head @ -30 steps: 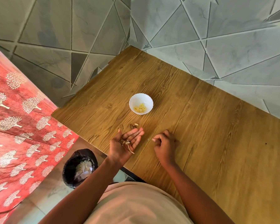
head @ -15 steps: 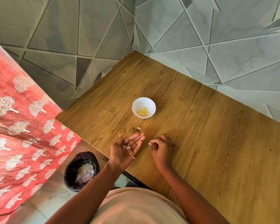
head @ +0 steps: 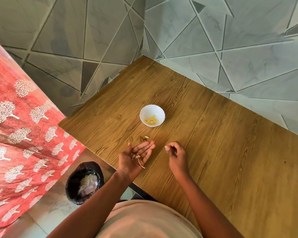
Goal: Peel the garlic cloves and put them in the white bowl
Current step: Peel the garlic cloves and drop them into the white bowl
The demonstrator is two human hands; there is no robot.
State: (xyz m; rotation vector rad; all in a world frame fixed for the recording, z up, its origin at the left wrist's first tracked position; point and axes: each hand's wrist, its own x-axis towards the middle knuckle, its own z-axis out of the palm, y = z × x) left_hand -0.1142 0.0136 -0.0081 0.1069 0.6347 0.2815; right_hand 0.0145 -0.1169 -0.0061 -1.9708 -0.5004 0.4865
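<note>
Two hands hover over the near edge of a wooden desk [head: 222,143] set into a corner of grey tiled walls [head: 213,40] with triangular seams. Palm up, the left hand [head: 136,157] lies with its fingers straight and together, pointing toward the far side of the desk; a small heap of dry garlic skins [head: 137,158] rests loose on the palm, one thin strip trailing off toward the wrist side, so this grip is flat and open, carrying rather than clasping. Just to its right, apart from it, the right hand [head: 176,156] is turned back-up with the fingers curled inward and the thumb and forefinger tips drawn together; whether anything is pinched between them cannot be told from this angle. Beyond the left fingertips a few brown scraps [head: 144,138] lie on the desk. Further on stands the white bowl [head: 152,115], upright, with a small cluster of pale yellow peeled garlic cloves [head: 151,120] on its bottom. Below the desk's left corner, on the floor, a black-lined bin [head: 84,182] holds whitish waste. Red cloth [head: 21,134] printed with white trees fills the left side. At the bottom edge is the person's beige top [head: 144,220].
</note>
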